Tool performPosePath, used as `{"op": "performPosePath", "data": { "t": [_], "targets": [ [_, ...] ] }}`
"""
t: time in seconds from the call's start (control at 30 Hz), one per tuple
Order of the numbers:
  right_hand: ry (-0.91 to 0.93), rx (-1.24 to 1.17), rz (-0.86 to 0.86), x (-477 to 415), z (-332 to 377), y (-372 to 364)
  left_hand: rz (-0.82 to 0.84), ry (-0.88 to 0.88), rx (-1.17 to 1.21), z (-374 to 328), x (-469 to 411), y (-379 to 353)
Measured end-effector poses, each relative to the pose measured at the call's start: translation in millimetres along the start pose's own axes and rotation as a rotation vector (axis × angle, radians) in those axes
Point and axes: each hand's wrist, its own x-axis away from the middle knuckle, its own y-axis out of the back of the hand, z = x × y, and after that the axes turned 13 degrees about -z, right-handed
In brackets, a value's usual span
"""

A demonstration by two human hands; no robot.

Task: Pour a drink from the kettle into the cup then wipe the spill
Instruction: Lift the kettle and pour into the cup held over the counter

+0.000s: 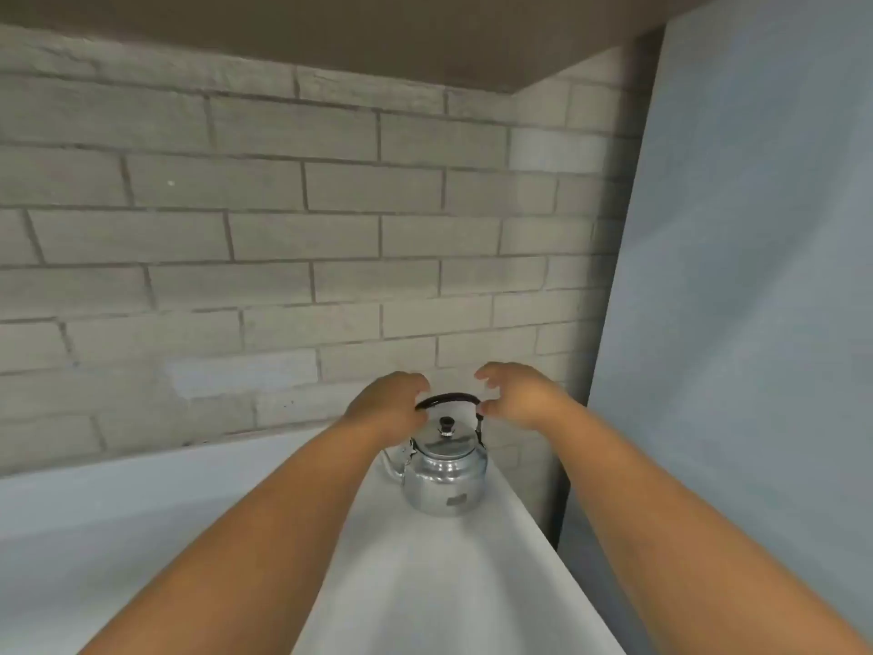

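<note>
A shiny metal kettle (444, 475) stands upright on the white counter (425, 583), near the back wall. It has a black arched handle, a black lid knob and a spout pointing left. My left hand (387, 408) curls at the left end of the handle and touches it. My right hand (515, 394) hovers at the handle's right end with fingers spread and bent, just short of it. No cup or cloth is in view.
A grey brick wall (283, 238) rises right behind the kettle. A tall pale blue-grey panel (756, 276) stands to the right, with a dark gap between it and the counter's right edge. A dark overhang (330, 26) runs above.
</note>
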Motion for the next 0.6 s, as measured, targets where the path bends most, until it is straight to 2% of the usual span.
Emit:
{"op": "performPosePath", "data": {
  "t": [0.1, 0.3, 0.4, 0.5, 0.6],
  "targets": [
    [-0.003, 0.041, 0.056, -23, -21, -18, 0.031, 0.059, -0.063, 2, -23, -31],
    [0.111, 0.09, 0.086, -71, -46, -64, 0.099, 0.109, -0.228, 19, -63, -76],
    [0.156, 0.101, 0.123, -86, -49, -86, 0.17, 0.181, -0.205, 27, -76, -87],
    [0.166, 0.036, 0.134, -97, -56, -102, 0.212, 0.167, -0.193, 33, -84, -95],
    [0.156, -0.088, 0.083, -103, -60, -110, 0.184, 0.167, -0.169, 35, -88, -99]
  ]
}}
